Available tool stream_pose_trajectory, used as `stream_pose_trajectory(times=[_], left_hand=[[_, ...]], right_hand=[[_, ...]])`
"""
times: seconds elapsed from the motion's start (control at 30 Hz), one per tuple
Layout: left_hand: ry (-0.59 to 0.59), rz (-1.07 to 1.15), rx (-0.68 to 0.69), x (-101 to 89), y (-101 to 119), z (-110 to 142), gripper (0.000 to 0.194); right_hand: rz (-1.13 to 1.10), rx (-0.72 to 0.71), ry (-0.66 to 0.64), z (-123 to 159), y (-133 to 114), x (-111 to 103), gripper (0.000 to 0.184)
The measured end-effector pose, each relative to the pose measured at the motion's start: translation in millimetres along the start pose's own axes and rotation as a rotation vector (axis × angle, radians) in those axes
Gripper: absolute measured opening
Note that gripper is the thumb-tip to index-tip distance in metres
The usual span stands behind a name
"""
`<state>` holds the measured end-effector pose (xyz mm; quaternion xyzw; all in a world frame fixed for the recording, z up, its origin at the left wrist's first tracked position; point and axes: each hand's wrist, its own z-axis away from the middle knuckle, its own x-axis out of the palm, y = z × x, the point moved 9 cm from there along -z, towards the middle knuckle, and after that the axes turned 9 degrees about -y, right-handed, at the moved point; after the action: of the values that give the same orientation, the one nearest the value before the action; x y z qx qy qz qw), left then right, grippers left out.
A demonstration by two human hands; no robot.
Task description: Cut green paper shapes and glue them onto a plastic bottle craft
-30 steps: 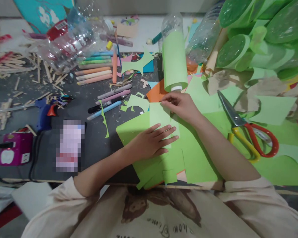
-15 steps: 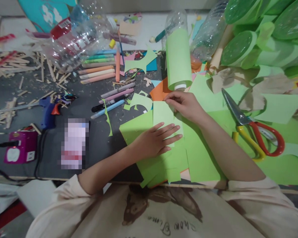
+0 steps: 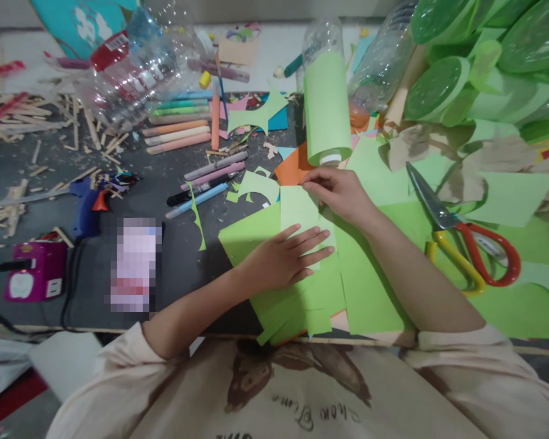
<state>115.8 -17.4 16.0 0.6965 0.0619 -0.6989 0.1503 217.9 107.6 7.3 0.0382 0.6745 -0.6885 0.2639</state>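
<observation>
My left hand [image 3: 286, 259] lies flat with fingers spread, pressing on a pale green paper strip [image 3: 297, 204]. That strip rests on brighter green sheets [image 3: 274, 311] near the table's front edge. At the strip's top edge, the bent fingers of my right hand [image 3: 333, 189] are pinched together on the paper; the thumb tip is partly hidden. Just beyond the right hand lies a clear plastic bottle [image 3: 327, 107] wrapped in light green paper, its white cap facing me. An orange paper piece [image 3: 293, 164] shows beside the fingertips.
Large scissors [image 3: 462, 238] with red and yellow handles lie at right. At left are a phone [image 3: 135, 265], a blue glue gun [image 3: 86, 204] and a purple box [image 3: 36, 271] with a cable. Markers [image 3: 178, 131], wood sticks [image 3: 21, 113] and plastic bottles [image 3: 137, 73] crowd the back.
Both hands hold the same place on the paper. The whole view has shifted very slightly; nothing else visibly differs.
</observation>
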Motion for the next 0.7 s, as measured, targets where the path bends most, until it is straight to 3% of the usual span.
stream_pose_trajectory(times=[0.17,0.33,0.4,0.53,0.6,0.7], left_hand=[[-0.003,0.005,-0.022,1.3,-1,-1,0.051],[-0.093,0.059,-0.053,2.5,-3,-6,0.048],[-0.137,0.095,-0.05,2.7,-3,-9,0.049],[-0.194,0.142,-0.05,3.2,-4,-11,0.05],[-0.201,0.147,-0.045,4.0,-4,-11,0.05],[-0.192,0.159,-0.024,5.0,-3,-10,0.05]], right_hand=[[0.127,-0.035,-0.014,2,-6,1,0.016],[0.73,0.014,0.068,15,-48,8,0.026],[0.879,0.015,-0.026,7,-67,27,0.031],[1.0,-0.186,-0.383,-28,-91,90,0.037],[1.02,-0.333,-0.461,-44,-100,116,0.041],[1.06,-0.412,-0.477,-60,-107,135,0.04]])
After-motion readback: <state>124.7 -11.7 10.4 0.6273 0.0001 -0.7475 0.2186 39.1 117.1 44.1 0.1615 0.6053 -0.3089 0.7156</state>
